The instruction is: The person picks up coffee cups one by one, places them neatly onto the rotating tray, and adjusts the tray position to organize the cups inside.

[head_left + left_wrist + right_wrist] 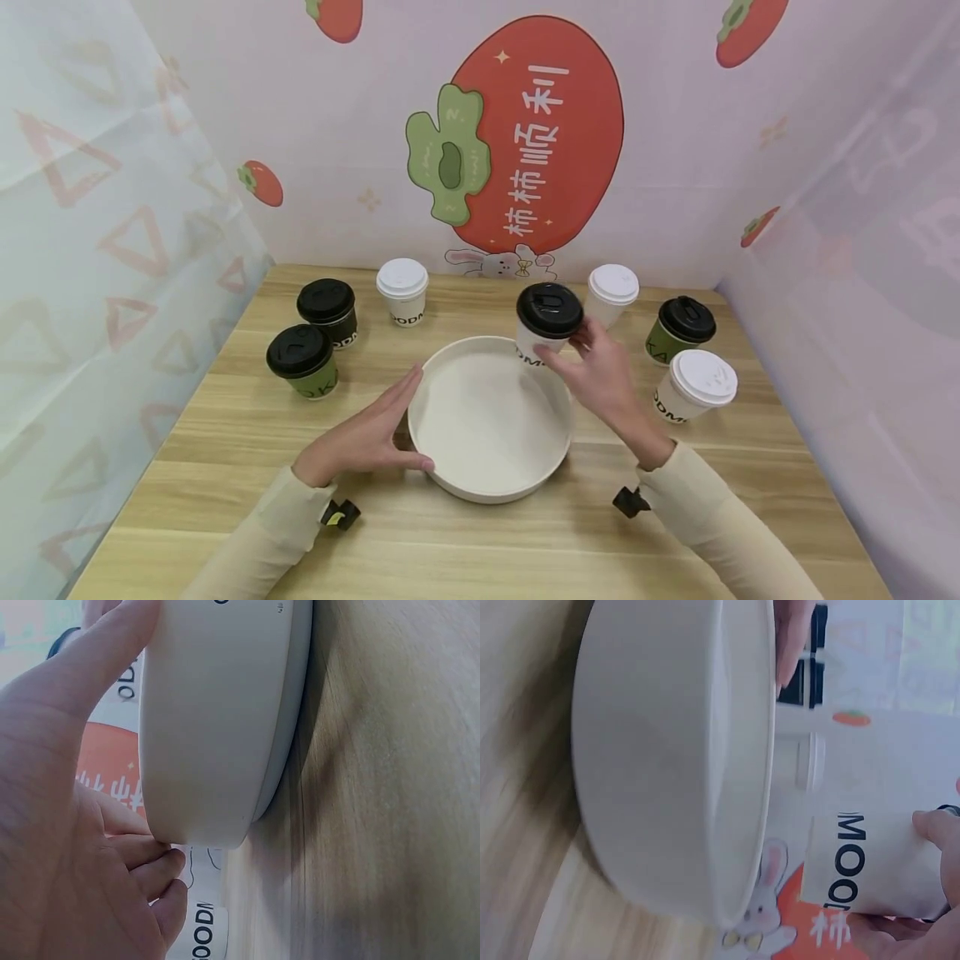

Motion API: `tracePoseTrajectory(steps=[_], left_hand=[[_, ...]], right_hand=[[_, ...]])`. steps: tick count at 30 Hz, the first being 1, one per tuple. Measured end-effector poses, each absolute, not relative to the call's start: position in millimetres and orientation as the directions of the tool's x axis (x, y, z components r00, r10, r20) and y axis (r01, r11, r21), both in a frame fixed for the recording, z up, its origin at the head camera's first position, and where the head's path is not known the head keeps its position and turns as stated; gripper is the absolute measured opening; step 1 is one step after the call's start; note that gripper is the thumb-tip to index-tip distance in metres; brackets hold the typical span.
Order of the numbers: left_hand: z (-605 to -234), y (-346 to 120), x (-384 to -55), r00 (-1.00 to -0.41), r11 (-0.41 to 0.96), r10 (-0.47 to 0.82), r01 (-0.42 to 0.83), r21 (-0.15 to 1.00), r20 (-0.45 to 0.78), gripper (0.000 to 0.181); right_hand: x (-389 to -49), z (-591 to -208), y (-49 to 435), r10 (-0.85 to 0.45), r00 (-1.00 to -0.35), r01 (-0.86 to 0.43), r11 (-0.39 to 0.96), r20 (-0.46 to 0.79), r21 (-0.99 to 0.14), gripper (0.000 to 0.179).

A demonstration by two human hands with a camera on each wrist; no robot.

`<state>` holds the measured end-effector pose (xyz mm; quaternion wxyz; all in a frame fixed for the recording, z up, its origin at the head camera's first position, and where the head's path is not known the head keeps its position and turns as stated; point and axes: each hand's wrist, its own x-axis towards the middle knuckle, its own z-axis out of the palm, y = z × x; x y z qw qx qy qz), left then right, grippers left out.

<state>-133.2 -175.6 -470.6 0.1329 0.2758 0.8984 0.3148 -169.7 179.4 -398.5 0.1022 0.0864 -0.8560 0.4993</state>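
Note:
My right hand [600,371] grips a white paper cup with a black lid [550,321], fingers and thumb around its side. The cup is upright, over the back right rim of a round cream tray [487,421]. In the right wrist view the cup [885,862] hangs apart from the tray's wall [645,750]. My left hand [367,442] rests against the tray's left side, its fingers fairly straight along the rim and the thumb touching the front left edge. The left wrist view shows that hand [67,817] beside the tray's outer wall [210,727].
Left of the tray stand a black-lidded black cup [327,312], a black-lidded green cup [302,360] and a white cup [403,292]. To the right are a white cup [611,293], a black-lidded green cup [678,329] and another white cup [693,385]. Printed cloth [337,217] borders the wooden table [480,550].

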Motion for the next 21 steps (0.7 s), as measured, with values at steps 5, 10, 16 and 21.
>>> tracePoseTrajectory(steps=[5,10,16,21], left_hand=[[-470,-176,-134,-0.814,0.656,0.578,0.414,0.631,-0.067,0.142],[-470,-176,-135,-0.814,0.654,0.577,0.409,0.637,-0.070,0.142],[-471,-174,-137,-0.813,0.615,0.580,0.396,0.682,-0.051,0.142],[-473,-171,-142,-0.799,0.534,0.601,0.421,0.733,0.022,0.141]], right_hand=[[-162,-403,152,-0.146,-0.961,-0.276,0.419,0.236,-0.865,0.072],[-154,-411,128,-0.244,-0.946,-0.299,0.400,0.213,-0.866,0.070],[-146,-424,105,-0.346,-0.911,-0.356,0.391,0.222,-0.849,0.073],[-140,-435,92,-0.407,-0.894,-0.342,0.351,0.186,-0.872,0.075]])
